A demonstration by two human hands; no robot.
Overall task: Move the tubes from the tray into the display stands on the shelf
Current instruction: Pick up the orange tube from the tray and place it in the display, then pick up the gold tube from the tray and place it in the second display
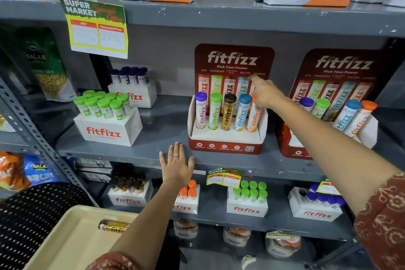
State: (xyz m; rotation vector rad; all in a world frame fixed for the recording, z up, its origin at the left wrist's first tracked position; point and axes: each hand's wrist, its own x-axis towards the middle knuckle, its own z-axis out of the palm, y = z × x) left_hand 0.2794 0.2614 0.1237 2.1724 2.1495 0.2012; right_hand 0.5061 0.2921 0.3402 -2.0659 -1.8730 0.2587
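A red fitfizz display stand [225, 148] on the middle shelf holds several upright tubes: purple, green, black-gold, blue and an orange-capped tube [254, 118] at its right end. My right hand [266, 94] is on top of that orange-capped tube, fingers closed around its cap. My left hand [176, 165] rests flat and open on the shelf's front edge, left of the stand. A second display stand [293, 149] at the right holds several tubes with one slot free in the middle. The cream tray [72, 241] at the bottom left holds one gold tube [112, 225], partly hidden by my left forearm.
White fitfizz boxes with green-capped tubes [105, 105] and dark-capped tubes [131, 76] stand at the left of the shelf [153, 129]. The lower shelf carries more tube boxes. A price sign [96, 26] hangs from the upper shelf. A black perforated chair back [32, 210] sits beside the tray.
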